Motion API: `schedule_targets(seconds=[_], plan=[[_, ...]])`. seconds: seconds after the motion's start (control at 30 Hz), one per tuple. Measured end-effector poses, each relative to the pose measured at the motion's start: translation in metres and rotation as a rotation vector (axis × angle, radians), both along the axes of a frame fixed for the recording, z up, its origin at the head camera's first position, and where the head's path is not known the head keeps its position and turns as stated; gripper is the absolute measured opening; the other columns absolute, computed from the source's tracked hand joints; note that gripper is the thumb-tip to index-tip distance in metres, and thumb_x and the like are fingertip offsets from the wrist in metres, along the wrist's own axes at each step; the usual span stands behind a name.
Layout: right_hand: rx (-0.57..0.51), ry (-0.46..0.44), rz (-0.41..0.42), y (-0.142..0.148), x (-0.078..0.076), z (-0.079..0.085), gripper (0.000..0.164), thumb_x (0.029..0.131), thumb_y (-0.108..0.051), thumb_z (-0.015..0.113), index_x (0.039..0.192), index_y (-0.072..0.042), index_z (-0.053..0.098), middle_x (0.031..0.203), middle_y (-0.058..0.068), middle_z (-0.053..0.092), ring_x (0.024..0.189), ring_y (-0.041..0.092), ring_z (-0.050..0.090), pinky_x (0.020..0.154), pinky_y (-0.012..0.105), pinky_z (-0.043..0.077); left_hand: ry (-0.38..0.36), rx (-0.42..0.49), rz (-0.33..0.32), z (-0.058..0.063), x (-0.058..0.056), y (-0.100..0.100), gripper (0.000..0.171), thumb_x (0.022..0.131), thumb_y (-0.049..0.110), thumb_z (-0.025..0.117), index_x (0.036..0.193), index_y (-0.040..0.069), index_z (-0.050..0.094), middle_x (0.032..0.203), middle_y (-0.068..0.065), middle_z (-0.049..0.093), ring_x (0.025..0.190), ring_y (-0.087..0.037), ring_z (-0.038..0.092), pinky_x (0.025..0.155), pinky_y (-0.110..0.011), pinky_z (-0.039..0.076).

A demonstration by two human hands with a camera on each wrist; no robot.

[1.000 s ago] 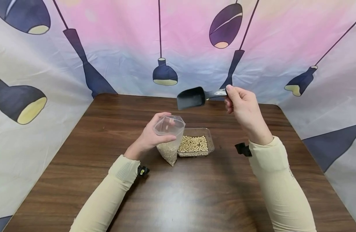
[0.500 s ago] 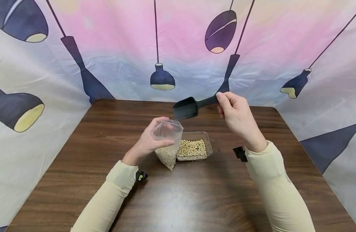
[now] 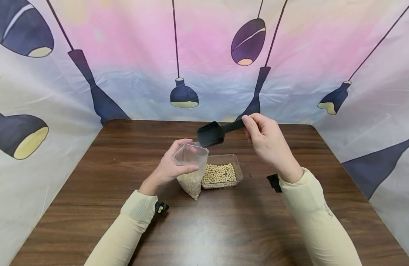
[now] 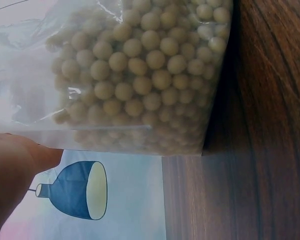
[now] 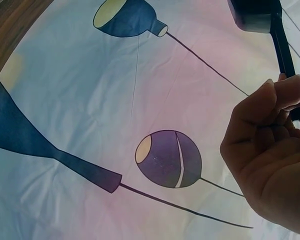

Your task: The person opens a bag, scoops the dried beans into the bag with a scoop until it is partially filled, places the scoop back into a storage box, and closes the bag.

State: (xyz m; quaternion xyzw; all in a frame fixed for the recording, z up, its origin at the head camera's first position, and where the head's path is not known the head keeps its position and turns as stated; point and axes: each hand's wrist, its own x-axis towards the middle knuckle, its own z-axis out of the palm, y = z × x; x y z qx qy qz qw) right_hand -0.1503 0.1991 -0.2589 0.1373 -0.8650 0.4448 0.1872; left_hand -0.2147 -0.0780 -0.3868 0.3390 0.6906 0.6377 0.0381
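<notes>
In the head view, my left hand [image 3: 164,168] grips a clear plastic bag [image 3: 190,181] near its top, thumb on the near side and fingers behind. The bag's mouth gapes upward. Round pale beans [image 4: 140,70], like soybeans, fill its lower part, seen close in the left wrist view. My right hand [image 3: 269,144] pinches the handle end of a black scoop [image 3: 210,134]; no beans show in its bowl. The scoop's bowl overlaps the bag's far right rim in the head view. The right wrist view also catches the fingers curled on the scoop handle [image 5: 282,52].
A clear rectangular plastic box [image 3: 237,173] with more of these beans stands just right of the bag, on a dark wooden table [image 3: 198,229]. A printed cloth [image 3: 134,66] with painted lamps hangs behind the table's far edge.
My right hand has lowered the scoop toward the bag's mouth, slightly leftward. The left hand keeps its grip on the bag beside the box. The head view has tilted up a little.
</notes>
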Motion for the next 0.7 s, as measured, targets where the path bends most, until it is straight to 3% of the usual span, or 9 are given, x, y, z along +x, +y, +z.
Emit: schedule_targets(seconds=[0.17,0.4,0.5,0.7], plan=[[-0.015,0.034,-0.066,0.005,0.004,0.002,0.046,0.102,-0.044,0.044,0.076,-0.007,0.054,0.067,0.011,0.051,0.053,0.025,0.041,0.05,0.033,0.035,0.006,0.021,-0.01,0.0,0.0,0.0,0.076,0.076,-0.001,0.081,0.14,0.01,0.039,0.12,-0.019,0.057,0.111,-0.034,0.053,0.084,-0.035,0.052],[-0.024,0.015,-0.257,0.025,0.01,0.004,0.05,0.101,-0.047,0.044,0.074,-0.006,0.056,0.063,0.012,0.05,0.05,0.026,0.04,0.048,0.034,0.035,0.022,0.044,-0.022,-0.002,-0.002,0.0,0.076,0.076,-0.006,0.079,0.139,0.007,0.039,0.118,-0.022,0.056,0.109,-0.036,0.054,0.084,-0.035,0.052],[0.06,-0.05,-0.293,0.03,0.011,-0.004,0.051,0.102,-0.047,0.04,0.075,-0.006,0.054,0.061,0.012,0.045,0.049,0.027,0.038,0.048,0.035,0.034,0.021,0.057,-0.029,-0.003,-0.001,0.0,0.075,0.076,-0.006,0.079,0.139,0.007,0.039,0.117,-0.024,0.056,0.109,-0.037,0.054,0.083,-0.035,0.053],[0.343,-0.193,-0.289,0.023,0.007,-0.035,0.04,0.103,-0.04,0.04,0.088,-0.011,0.062,0.058,0.004,0.041,0.047,0.022,0.039,0.046,0.034,0.032,0.024,0.065,-0.031,-0.003,-0.002,0.001,0.075,0.076,-0.006,0.079,0.138,0.006,0.04,0.114,-0.024,0.056,0.11,-0.034,0.053,0.083,-0.036,0.053]])
